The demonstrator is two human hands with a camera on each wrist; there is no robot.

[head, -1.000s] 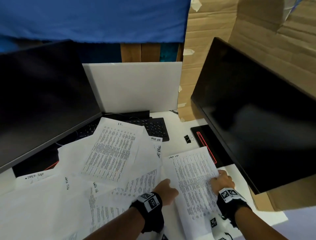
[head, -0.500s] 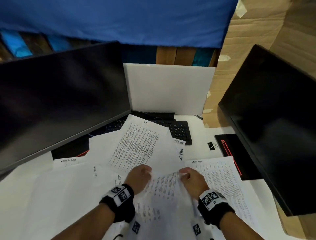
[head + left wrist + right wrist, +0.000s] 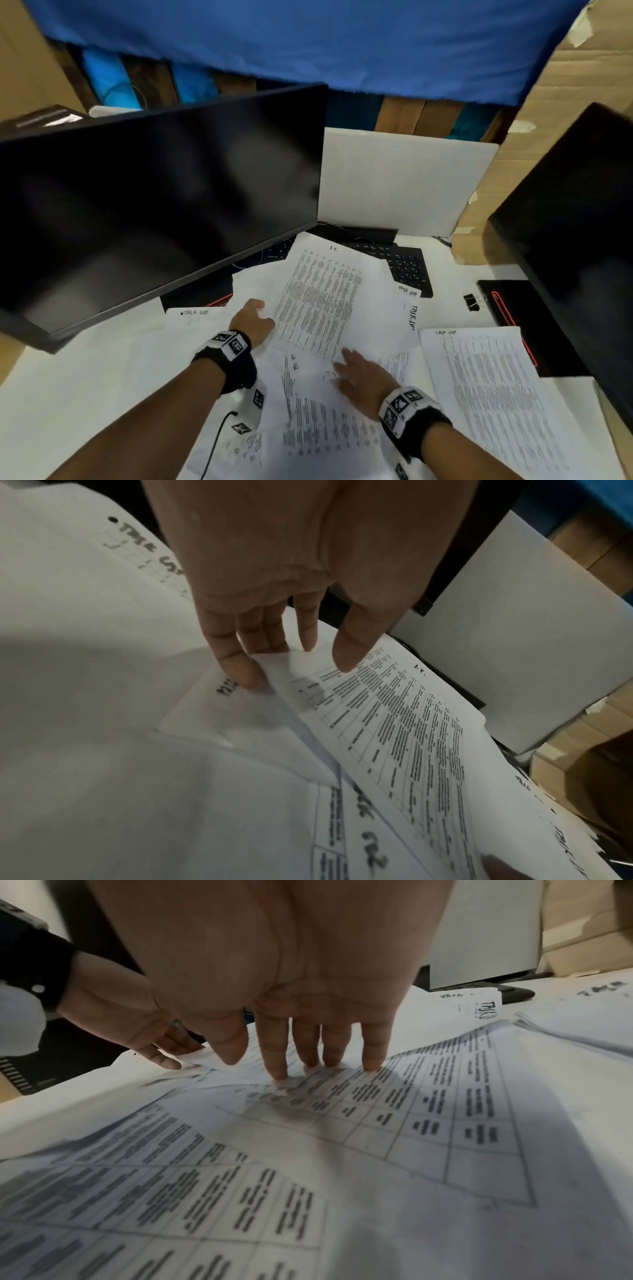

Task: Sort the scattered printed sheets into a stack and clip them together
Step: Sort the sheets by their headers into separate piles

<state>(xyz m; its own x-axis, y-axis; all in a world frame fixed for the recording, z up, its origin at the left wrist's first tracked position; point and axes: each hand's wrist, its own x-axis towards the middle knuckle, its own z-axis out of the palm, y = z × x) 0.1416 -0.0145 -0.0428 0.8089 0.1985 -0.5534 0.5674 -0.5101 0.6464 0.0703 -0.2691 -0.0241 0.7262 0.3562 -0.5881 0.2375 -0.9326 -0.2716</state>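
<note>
The print on the scattered sheets [image 3: 322, 301] was too blurred to read, and they half hid the keyboard [image 3: 407, 263]. The left hand [image 3: 251, 323] had its fingers at the lifted edge of a tabled sheet [image 3: 394, 723]; whether it truly pinched it, I could not tell. The right hand [image 3: 363, 378] lay flat, fingers straight, pressing the pile on the table [image 3: 68, 394]. Handwritten "TASK LIST" headed several pages. The binder clip [image 3: 472, 302] sat apart, right.

2 dark monitors [image 3: 164, 205], black keyboard [image 3: 407, 265], cardboard [image 3: 548, 113], blue cloth [image 3: 308, 41]

Sheets [image 3: 322, 305] across desk, binder clip [image 3: 472, 302] right, keyboard [image 3: 407, 265] behind.
</note>
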